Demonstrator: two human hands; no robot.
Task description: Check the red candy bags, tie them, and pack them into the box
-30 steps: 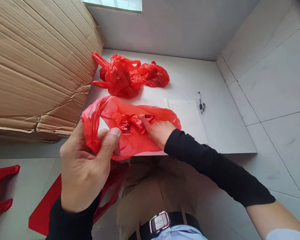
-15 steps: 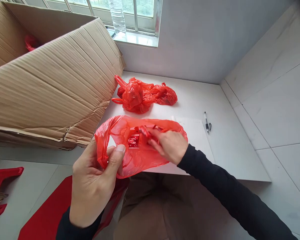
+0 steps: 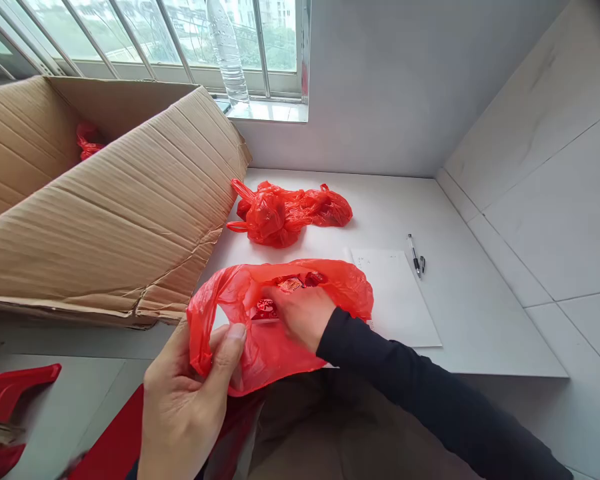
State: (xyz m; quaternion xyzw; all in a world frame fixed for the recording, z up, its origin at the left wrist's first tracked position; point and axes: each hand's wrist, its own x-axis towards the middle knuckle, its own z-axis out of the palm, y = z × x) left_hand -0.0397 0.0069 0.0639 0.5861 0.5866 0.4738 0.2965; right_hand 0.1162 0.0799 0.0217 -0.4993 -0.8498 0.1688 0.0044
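Observation:
A red plastic bag (image 3: 290, 350) is spread with its mouth facing up, over the table's front edge. My left hand (image 3: 200, 380) grips the bag by its left handle, thumb over the film. My right hand (image 3: 303, 313) reaches down inside the bag; its fingertips are hidden, so I cannot see what they hold. Inside lie small shiny red packets, one red packet (image 3: 266, 308) left of my fingers and another red packet (image 3: 315, 278) behind my hand, beside an orange-red wrapped piece (image 3: 290, 285).
Crumpled red bags (image 3: 285, 210) lie farther back on the white table (image 3: 390, 207). A large cardboard box (image 3: 130, 213) stands at the left. At the right are a sheet of paper (image 3: 400, 300) and a pen (image 3: 414, 255). A water bottle (image 3: 229, 60) stands on the windowsill.
My right hand has moved left and lower into the bag; the red packet pinched in its fingers before no longer shows there. My left hand keeps its grip. The view has tilted up slightly.

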